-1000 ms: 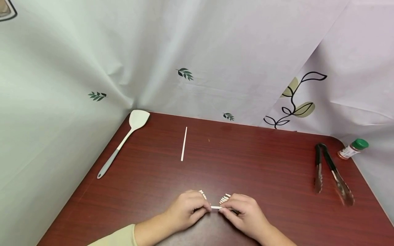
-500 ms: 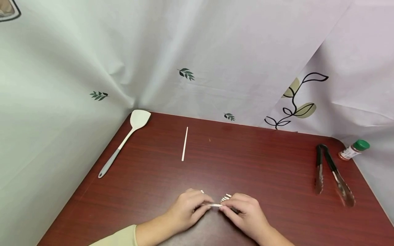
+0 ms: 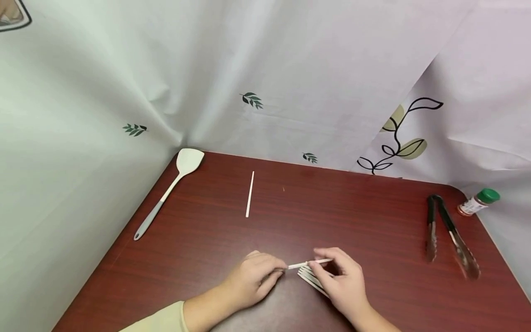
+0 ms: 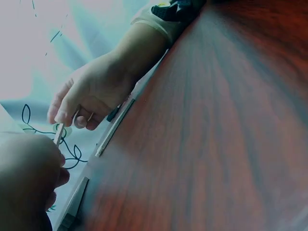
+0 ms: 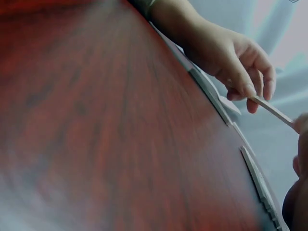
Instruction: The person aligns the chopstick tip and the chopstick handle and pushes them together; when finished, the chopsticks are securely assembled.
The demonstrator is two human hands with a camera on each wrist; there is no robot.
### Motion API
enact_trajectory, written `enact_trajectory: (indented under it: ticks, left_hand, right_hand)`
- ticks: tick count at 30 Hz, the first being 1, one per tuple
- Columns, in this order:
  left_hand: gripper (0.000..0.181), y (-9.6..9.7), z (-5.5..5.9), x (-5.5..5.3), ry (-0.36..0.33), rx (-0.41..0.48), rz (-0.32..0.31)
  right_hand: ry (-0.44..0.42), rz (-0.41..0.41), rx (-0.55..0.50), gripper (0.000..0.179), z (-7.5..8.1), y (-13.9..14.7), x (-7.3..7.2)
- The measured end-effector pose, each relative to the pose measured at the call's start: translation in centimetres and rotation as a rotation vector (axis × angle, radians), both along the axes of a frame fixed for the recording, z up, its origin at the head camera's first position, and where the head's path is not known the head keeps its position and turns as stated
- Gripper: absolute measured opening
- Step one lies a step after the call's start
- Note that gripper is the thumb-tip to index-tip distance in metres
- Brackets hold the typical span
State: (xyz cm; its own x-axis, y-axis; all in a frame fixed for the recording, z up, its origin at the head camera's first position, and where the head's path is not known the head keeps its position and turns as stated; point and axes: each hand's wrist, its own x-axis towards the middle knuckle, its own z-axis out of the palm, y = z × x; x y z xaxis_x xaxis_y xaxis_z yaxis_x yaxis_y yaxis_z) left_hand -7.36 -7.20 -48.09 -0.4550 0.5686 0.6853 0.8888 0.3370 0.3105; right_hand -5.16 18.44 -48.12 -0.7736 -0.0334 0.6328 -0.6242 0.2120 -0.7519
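Observation:
Between my hands a thin white stick (image 3: 296,265) spans the gap, tilted slightly up to the right. My left hand (image 3: 257,276) pinches its left end between thumb and fingertips, clearly seen from the right wrist view. My right hand (image 3: 342,281) holds it farther along with the thumb, index finger raised, and the stick's end shows past the thumb. Under the right hand several similar white sticks (image 3: 311,279) lie side by side on the table, partly covered by that hand. More flat white pieces (image 5: 209,96) lie beneath the left hand, hidden from the head view.
A single white stick (image 3: 250,194) lies farther back on the reddish-brown table (image 3: 352,212). A white spatula with grey handle (image 3: 168,189) rests along the left edge. At the right are black-handled tongs (image 3: 450,230) and a green-capped spice jar (image 3: 477,203). Patterned curtains (image 3: 290,92) surround the table.
My right hand has risen and shifted right along the stick, its index finger lifting, uncovering more sticks below. The held stick has tilted and shows more of its length. The left hand has barely moved.

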Motion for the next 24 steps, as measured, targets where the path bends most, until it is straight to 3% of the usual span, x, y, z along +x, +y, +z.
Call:
enact_trajectory:
  ticks: [4, 7, 10, 13, 16, 19, 24]
  left_hand:
    - [0.025, 0.0, 0.0, -0.1, 0.104, -0.083, -0.13]
    - [0.038, 0.2, -0.1, -0.1, 0.147, -0.128, -0.206]
    - [0.048, 0.2, -0.1, 0.0, 0.155, -0.173, -0.241]
    - [0.048, 0.2, 0.0, -0.2, 0.202, -0.2, -0.264]
    - [0.044, 0.3, 0.4, -0.9, 0.279, -0.208, -0.254]
    - [0.044, 0.5, 1.0, -1.8, 0.322, -0.204, -0.203]
    - [0.046, 0.5, 1.3, -3.8, 0.242, -0.197, -0.087]
  right_hand:
    - [-0.233, 0.036, -0.184, 0.063, 0.5, 0.2, -0.1]
    - [-0.296, 0.077, -0.291, 0.067, 1.0, 0.3, -0.4]
    - [-0.338, 0.091, -0.304, 0.062, 1.5, 0.4, -0.9]
    - [-0.395, 0.085, -0.238, 0.058, 2.2, 0.3, -1.6]
    - [-0.443, 0.087, -0.142, 0.058, 2.9, 0.2, -2.5]
    - [-0.471, 0.113, -0.064, 0.063, 3.6, 0.4, -3.8]
    - [-0.476, 0.18, 0.077, 0.077, 4.3, 0.8, -7.0]
